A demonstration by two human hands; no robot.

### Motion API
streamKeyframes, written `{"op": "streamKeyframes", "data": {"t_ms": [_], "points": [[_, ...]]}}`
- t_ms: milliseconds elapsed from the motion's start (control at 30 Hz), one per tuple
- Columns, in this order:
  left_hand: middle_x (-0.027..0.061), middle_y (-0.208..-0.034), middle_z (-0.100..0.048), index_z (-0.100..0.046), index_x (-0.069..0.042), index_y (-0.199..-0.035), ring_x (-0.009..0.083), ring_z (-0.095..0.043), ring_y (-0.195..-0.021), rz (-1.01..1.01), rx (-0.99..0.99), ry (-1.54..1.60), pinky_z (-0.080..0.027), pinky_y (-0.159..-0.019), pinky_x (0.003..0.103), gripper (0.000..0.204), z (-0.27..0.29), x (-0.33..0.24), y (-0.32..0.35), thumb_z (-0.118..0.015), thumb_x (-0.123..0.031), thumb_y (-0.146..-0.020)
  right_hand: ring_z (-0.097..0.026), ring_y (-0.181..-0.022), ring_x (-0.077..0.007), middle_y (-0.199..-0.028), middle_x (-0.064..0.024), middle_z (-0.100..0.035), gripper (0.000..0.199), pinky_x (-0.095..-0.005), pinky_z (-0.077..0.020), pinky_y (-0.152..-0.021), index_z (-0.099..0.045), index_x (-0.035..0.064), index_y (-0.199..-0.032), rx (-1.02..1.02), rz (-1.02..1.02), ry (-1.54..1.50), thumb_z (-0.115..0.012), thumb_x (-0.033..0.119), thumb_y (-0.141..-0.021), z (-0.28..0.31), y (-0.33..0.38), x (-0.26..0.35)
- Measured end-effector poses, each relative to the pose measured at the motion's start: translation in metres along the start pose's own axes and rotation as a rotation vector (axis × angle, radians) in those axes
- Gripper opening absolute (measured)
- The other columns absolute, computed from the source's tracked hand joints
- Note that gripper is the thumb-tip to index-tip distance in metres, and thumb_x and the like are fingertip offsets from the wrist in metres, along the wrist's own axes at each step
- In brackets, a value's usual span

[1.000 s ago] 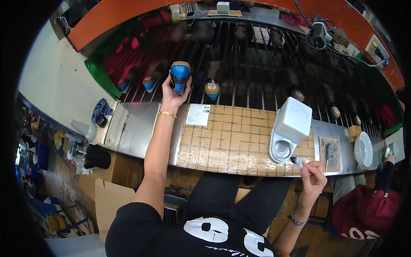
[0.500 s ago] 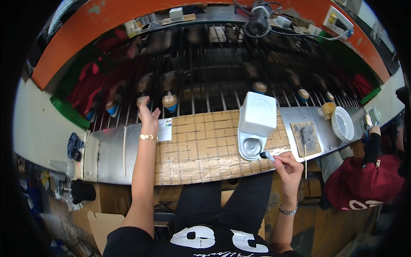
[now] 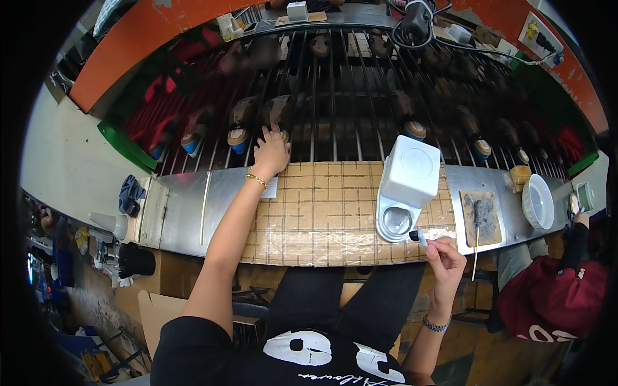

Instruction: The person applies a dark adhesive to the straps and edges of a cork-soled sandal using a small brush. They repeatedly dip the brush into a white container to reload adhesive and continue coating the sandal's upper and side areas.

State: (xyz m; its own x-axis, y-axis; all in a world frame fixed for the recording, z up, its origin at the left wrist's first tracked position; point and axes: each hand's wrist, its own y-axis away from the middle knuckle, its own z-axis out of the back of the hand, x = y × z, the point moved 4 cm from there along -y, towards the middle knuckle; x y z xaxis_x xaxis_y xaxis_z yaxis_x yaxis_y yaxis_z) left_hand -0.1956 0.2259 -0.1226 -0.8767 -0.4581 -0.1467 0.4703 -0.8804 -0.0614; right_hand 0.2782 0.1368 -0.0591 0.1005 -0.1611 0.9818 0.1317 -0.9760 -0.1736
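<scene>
Left grip [image 3: 271, 154] now at next shoe [image 3: 279, 111] rightward, hold unclear, right grip [image 3: 445, 259] still narrow around small brush [image 3: 421, 237].

Print mostly on clothing. Black shirt [image 3: 248, 360], worn by person at bench: two big white characters [image 3: 297, 348] across front, cracked, worn-looking print; thin slanting white script [image 3: 335, 377] runs just below, only partly legible. Maroon top [image 3: 547, 296] on co-worker to right: bold pale characters [image 3: 547, 332] low on cloth, rounded, bent by folds, can't make out whole. White sheet [image 3: 270, 188] just beside left hand [image 3: 271, 154]: mostly covered, no wording readable from here.
</scene>
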Motion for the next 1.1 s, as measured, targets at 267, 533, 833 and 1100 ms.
{"op": "streamKeyframes", "data": {"t_ms": [267, 533, 833, 1100], "points": [[0.0359, -0.130, -0.056, -0.022, -0.005, -0.157, 0.0522, -0.061, -0.112, 0.037, -0.131, 0.327, -0.051, -0.097, 0.050, 0.105, 0.030, -0.008, -0.001, -0.081, -0.041, -0.078, -0.052, -0.079, -0.0085, -0.088, -0.0026, -0.061, 0.014, -0.0212, -0.0398, -0.069, -0.075, -0.0037, -0.101, 0.017, 0.023, 0.002, -0.074, -0.002, -0.088, 0.006, -0.001, -0.004], [0.0287, -0.115, -0.066, -0.026, 0.011, -0.149, 0.0304, -0.072, -0.097, 0.217, -0.235, 1.055, -0.063, -0.066, 0.037, 0.109, 0.097, -0.012, -0.042, -0.087, -0.031, -0.069, -0.053, -0.079, -0.0083, -0.089, -0.0027, -0.062, 0.013, -0.0222, -0.0411, -0.069, -0.075, -0.0049, -0.102, -0.039, -0.016, -0.045, -0.073, -0.002, -0.089, 0.024, 0.002, -0.002], [0.0301, -0.123, -0.065, -0.009, 0.001, -0.158, 0.0437, -0.066, -0.110, 0.107, -0.386, 0.631, -0.054, -0.092, 0.048, 0.119, 0.055, -0.078, -0.047, -0.083, -0.036, -0.072, -0.053, -0.080, -0.0079, -0.089, -0.0023, -0.062, 0.014, -0.0220, -0.0410, -0.070, -0.075, -0.0048, -0.102, -0.069, -0.001, -0.088, -0.072, -0.003, -0.089, 0.021, 0.006, 0.001], [0.0320, -0.123, -0.064, -0.019, -0.007, -0.160, 0.0406, -0.063, -0.119, -0.093, -0.205, 0.096, -0.050, -0.101, 0.044, 0.111, 0.031, -0.143, -0.047, -0.078, -0.054, -0.078, -0.054, -0.080, -0.0075, -0.092, -0.0030, -0.065, 0.014, -0.0216, -0.0427, -0.073, -0.075, -0.0041, -0.103, -0.156, -0.050, -0.115, -0.072, -0.003, -0.090, 0.057, 0.013, -0.013]]}}
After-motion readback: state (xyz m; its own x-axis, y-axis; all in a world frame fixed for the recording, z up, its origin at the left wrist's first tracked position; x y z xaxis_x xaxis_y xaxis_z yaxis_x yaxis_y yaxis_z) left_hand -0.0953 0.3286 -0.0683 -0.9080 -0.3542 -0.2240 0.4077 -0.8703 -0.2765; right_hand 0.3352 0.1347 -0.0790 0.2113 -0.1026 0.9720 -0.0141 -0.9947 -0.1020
